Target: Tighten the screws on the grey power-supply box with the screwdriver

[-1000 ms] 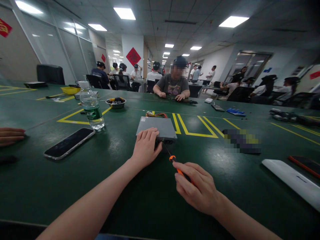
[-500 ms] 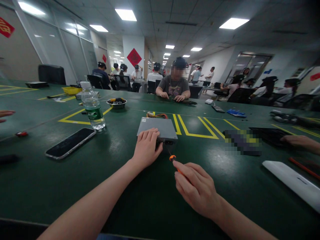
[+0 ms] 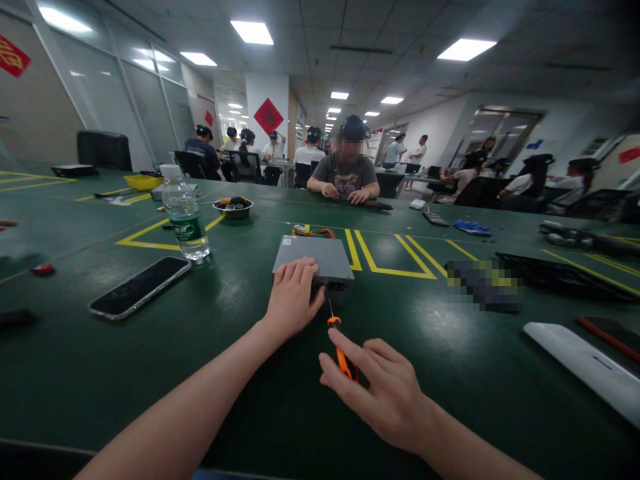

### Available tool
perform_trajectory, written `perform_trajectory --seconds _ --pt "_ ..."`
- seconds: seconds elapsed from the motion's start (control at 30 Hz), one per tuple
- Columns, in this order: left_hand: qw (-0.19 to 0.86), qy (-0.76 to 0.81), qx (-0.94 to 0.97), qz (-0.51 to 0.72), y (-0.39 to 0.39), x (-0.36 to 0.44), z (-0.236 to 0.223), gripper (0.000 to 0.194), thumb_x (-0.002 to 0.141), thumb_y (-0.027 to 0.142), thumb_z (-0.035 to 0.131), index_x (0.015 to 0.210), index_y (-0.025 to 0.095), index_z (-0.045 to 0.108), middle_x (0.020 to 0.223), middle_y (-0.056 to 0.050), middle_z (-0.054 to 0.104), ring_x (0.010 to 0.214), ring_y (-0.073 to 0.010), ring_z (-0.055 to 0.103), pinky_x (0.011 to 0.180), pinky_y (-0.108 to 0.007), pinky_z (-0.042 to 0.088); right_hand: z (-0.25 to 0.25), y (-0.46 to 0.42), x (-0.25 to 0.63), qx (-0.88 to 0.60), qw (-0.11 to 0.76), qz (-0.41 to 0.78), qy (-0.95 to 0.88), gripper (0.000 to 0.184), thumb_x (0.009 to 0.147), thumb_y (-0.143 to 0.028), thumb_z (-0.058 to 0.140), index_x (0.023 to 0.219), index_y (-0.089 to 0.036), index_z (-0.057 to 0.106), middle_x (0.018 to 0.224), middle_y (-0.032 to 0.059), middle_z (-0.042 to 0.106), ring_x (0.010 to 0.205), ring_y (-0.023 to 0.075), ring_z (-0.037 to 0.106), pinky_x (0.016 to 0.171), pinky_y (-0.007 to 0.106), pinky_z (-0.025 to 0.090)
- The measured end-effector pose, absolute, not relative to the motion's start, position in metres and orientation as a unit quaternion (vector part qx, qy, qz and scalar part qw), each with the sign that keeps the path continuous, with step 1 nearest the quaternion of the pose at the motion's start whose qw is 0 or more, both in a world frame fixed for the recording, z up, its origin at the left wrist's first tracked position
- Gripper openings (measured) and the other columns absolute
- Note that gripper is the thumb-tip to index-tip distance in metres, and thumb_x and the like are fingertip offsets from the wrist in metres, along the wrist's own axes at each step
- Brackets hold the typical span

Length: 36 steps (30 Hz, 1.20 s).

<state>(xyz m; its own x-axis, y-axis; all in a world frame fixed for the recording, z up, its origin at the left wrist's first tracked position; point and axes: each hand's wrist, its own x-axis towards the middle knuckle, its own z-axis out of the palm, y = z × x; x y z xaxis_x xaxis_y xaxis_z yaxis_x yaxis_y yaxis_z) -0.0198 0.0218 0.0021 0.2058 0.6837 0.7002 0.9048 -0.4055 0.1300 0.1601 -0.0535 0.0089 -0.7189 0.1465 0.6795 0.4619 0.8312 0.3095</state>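
Note:
A grey metal box (image 3: 320,255) with coloured wires (image 3: 313,231) at its far end lies on the green table (image 3: 250,373). My left hand (image 3: 293,297) rests on the box's near left corner, fingers curled over its edge. My right hand (image 3: 380,390) grips an orange-handled screwdriver (image 3: 340,347). The screwdriver's thin tip points up toward the near face of the box and stands a little short of it.
A phone (image 3: 140,287) lies to the left, with a water bottle (image 3: 184,213) and a metal bowl (image 3: 233,205) behind it. A white flat object (image 3: 585,363) and a black bag (image 3: 555,273) lie to the right. A person sits across the table.
My right hand pulled the screwdriver back and to the left, away from the box's near face. A neighbour's hands at both edges left the view. My left hand stayed put.

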Motion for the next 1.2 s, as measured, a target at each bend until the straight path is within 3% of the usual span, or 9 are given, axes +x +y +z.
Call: perform_trajectory --seconds 0.1,0.23,0.33,0.5,0.7,0.8,0.97,1.2 --pt "0.155 -0.524 -0.761 -0.351 0.022 -0.020 0.002 0.028 0.081 0.028 0.050 0.107 0.018 0.049 0.121 -0.009 0.055 0.114 -0.0249 0.046 0.096 -0.042 0.032 0.012 -0.054 0.157 -0.183 0.363 -0.193 -0.893 0.016 0.084 -0.026 0.053 0.095 -0.015 0.060 0.103 0.0177 0.062 0.079 0.0155 0.062 0.066 0.027 0.050" --pt "0.152 -0.525 -0.761 -0.351 0.022 -0.020 0.002 0.029 0.081 0.028 0.051 0.108 0.019 0.050 0.121 -0.009 0.055 0.114 -0.0254 0.045 0.096 -0.042 0.032 0.018 -0.057 0.156 -0.173 0.347 -0.143 -0.911 0.033 0.089 -0.026 0.033 0.105 -0.010 0.057 0.106 0.0216 0.058 0.099 0.0217 0.059 0.071 0.030 0.052" --pt "0.154 -0.519 -0.762 -0.354 0.023 -0.020 0.002 0.029 0.081 0.028 0.050 0.108 0.018 0.050 0.121 -0.009 0.055 0.114 -0.0250 0.045 0.096 -0.042 0.032 0.020 -0.058 0.153 -0.152 0.345 -0.141 -0.915 0.031 0.089 -0.023 0.036 0.107 -0.009 0.055 0.105 0.0204 0.060 0.094 0.0203 0.061 0.070 0.030 0.052" --pt "0.152 -0.519 -0.762 -0.357 0.023 -0.021 0.001 0.030 0.080 0.028 0.051 0.109 0.018 0.050 0.121 -0.008 0.055 0.114 -0.0251 0.045 0.096 -0.041 0.032 0.012 -0.056 0.147 -0.154 0.370 -0.124 -0.908 0.025 0.087 -0.033 0.047 0.100 -0.012 0.052 0.098 0.0153 0.065 0.073 0.0152 0.064 0.060 0.026 0.052" --pt "0.151 -0.517 -0.763 -0.357 0.024 -0.021 0.000 0.031 0.080 0.027 0.051 0.110 0.018 0.050 0.121 -0.009 0.055 0.115 -0.0255 0.045 0.096 -0.042 0.032 0.007 -0.054 0.150 -0.173 0.381 -0.076 -0.905 0.030 0.086 -0.041 0.048 0.101 -0.014 0.046 0.100 0.0139 0.064 0.085 0.0164 0.064 0.069 0.025 0.052" --pt "0.151 -0.515 -0.764 -0.357 0.024 -0.021 0.000 0.031 0.080 0.027 0.050 0.110 0.018 0.049 0.121 -0.009 0.054 0.115 -0.0253 0.045 0.096 -0.042 0.032 0.014 -0.054 0.151 -0.158 0.360 -0.066 -0.917 0.028 0.090 -0.032 0.037 0.108 -0.014 0.048 0.105 0.0170 0.061 0.094 0.0183 0.061 0.070 0.027 0.052" --pt "0.152 -0.513 -0.766 -0.357 0.023 -0.021 0.000 0.030 0.081 0.028 0.050 0.110 0.018 0.049 0.121 -0.009 0.055 0.115 -0.0249 0.045 0.096 -0.041 0.032 0.021 -0.053 0.155 -0.146 0.370 -0.104 -0.911 0.022 0.089 -0.027 0.041 0.105 -0.017 0.052 0.104 0.0165 0.060 0.085 0.0168 0.062 0.067 0.030 0.051" --pt "0.155 -0.516 -0.763 -0.355 0.023 -0.021 0.000 0.030 0.081 0.027 0.051 0.109 0.018 0.049 0.121 -0.009 0.055 0.114 -0.0245 0.046 0.096 -0.041 0.032 0.013 -0.050 0.160 -0.138 0.426 -0.082 -0.891 0.025 0.086 -0.026 0.050 0.106 -0.014 0.043 0.105 0.0155 0.061 0.084 0.0149 0.061 0.066 0.028 0.050"
